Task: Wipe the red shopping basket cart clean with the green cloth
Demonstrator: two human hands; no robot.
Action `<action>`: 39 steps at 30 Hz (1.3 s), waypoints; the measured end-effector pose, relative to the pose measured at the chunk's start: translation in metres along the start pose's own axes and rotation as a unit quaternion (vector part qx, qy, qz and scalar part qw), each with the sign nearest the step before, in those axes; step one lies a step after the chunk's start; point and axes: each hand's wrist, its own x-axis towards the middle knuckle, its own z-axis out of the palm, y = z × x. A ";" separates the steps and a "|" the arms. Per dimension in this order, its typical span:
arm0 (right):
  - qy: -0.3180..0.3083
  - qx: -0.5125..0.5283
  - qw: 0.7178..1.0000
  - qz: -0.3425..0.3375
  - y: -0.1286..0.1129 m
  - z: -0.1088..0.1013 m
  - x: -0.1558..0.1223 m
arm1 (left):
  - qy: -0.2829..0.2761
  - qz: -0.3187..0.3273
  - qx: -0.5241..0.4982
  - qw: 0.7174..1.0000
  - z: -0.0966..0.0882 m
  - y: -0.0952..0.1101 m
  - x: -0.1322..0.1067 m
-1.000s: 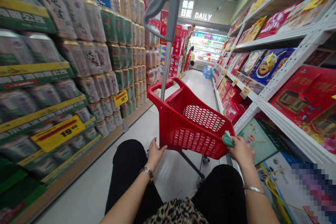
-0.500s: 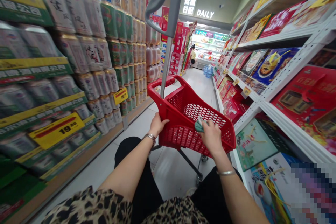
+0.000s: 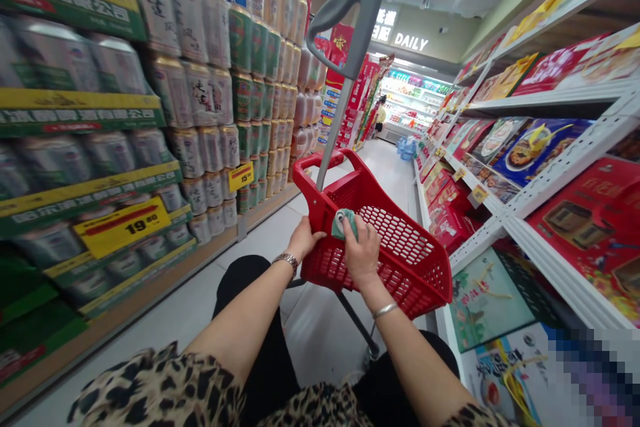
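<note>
A red plastic shopping cart (image 3: 415, 283) with perforated walls and a tall grey handle (image 3: 357, 33) stands tilted in front of my knees. My left hand (image 3: 303, 240) grips its near left corner, the thumb lying on the red wall and the fingers partly hidden behind it. In my right hand (image 3: 363, 250) is a bunched green cloth (image 3: 344, 221), pressed against the cart's side just below the rim, a short way right of my left hand. The basket's perforated inside shows over the rim.
Stacked beer cans (image 3: 195, 93) with yellow price tags line the left side. White shelves (image 3: 565, 180) of boxed and bagged goods run close along the right. Down the tiled aisle are blue wrapped bottles (image 3: 407, 147), a person (image 3: 381, 113) and a lit cooler.
My right hand has slid the green cloth leftward along the cart's side, from near its middle toward my left hand. My left hand keeps its hold. The view has shifted slightly.
</note>
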 end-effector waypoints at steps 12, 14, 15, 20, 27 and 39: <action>0.011 0.001 0.991 -0.135 -0.022 0.039 -0.007 | -0.047 -0.009 0.053 0.997 -0.012 0.003 0.000; 0.047 0.005 0.989 -0.139 -0.020 0.051 -0.008 | -0.050 -0.007 0.060 0.997 -0.013 0.003 -0.001; 0.072 0.005 0.988 -0.140 -0.017 0.057 -0.012 | -0.052 -0.007 0.063 0.997 -0.013 0.003 -0.001; 0.190 -0.019 0.973 -0.133 0.028 0.068 -0.055 | -0.057 -0.007 0.074 0.996 -0.012 0.002 0.000; 0.212 -0.063 0.967 -0.123 0.095 0.039 -0.110 | -0.061 0.006 0.081 0.995 -0.013 0.004 -0.001; 0.317 -0.079 0.937 0.127 0.151 0.009 -0.145 | -0.048 0.023 0.066 0.996 -0.009 -0.003 -0.003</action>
